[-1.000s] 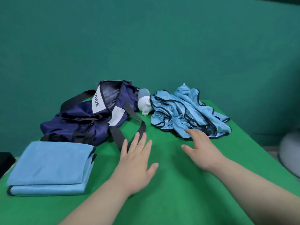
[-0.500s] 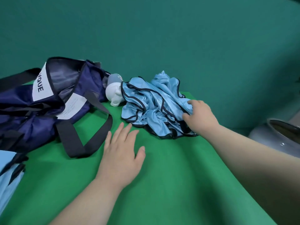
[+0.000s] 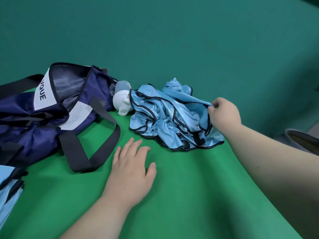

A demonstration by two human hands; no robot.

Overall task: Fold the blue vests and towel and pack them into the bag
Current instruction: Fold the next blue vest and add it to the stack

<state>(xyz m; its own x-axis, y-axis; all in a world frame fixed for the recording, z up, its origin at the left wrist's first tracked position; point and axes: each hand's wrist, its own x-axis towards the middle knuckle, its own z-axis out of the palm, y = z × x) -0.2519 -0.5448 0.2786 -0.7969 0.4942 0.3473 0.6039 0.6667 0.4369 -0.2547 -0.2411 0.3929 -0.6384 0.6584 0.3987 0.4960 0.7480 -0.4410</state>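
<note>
One pinching grip: right hand (image 3: 224,114) on vests (image 3: 165,118).

My right hand (image 3: 224,114) pinches the crumpled shiny light-blue vests (image 3: 165,118), dark-trimmed; left of it slumps the open navy fabric bag (image 3: 43,128), folded light-blue towel (image 3: 7,197) farther left.

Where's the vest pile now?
The vest pile sits centre-right in the head view, between the white object and the right hand, which pinches its edge.
</note>
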